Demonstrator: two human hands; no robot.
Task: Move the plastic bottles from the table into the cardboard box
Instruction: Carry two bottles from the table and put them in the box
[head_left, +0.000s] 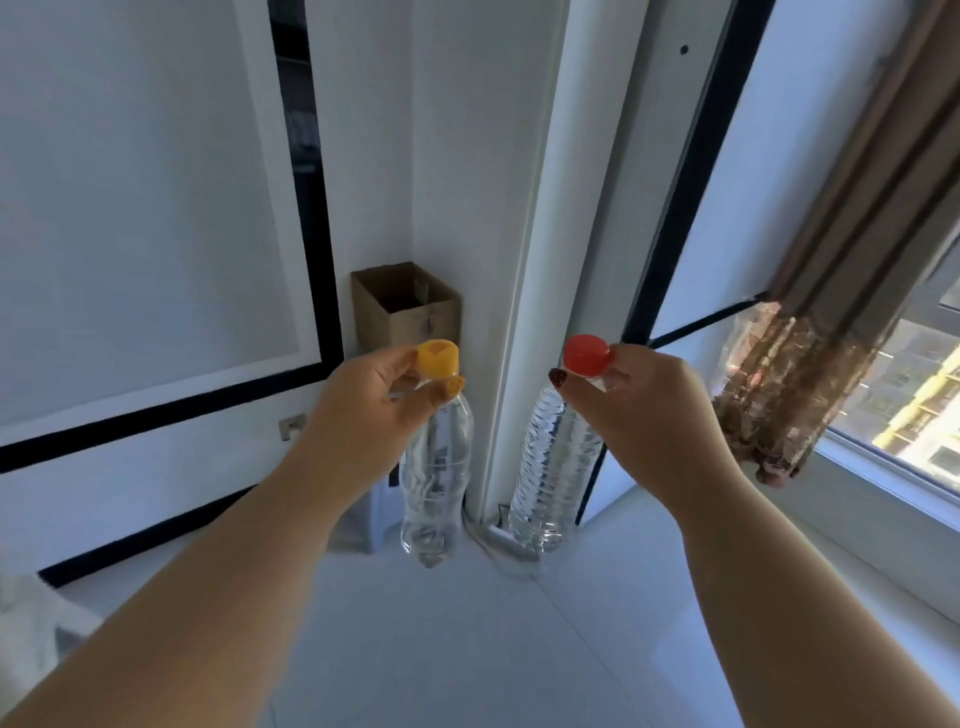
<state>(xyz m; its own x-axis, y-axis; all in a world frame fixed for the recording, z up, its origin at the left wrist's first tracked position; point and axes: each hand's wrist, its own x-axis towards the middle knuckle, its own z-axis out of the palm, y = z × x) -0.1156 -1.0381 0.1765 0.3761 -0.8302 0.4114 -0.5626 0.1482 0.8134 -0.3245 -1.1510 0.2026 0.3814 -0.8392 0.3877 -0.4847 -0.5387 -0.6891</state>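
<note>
My left hand grips the neck of a clear plastic bottle with a yellow cap, which hangs upright in the air. My right hand pinches the neck of a ribbed clear bottle with a red cap, also hanging upright. Both bottles look empty. A small open brown cardboard box stands on the floor against the white wall, beyond and slightly above the yellow cap in the view. Its inside looks dark, and its contents are not visible.
A white wall with black-framed panels fills the left. A white pillar stands between the bottles. A brown curtain and a window are at right. Pale floor tiles lie below, with a cable near the pillar base.
</note>
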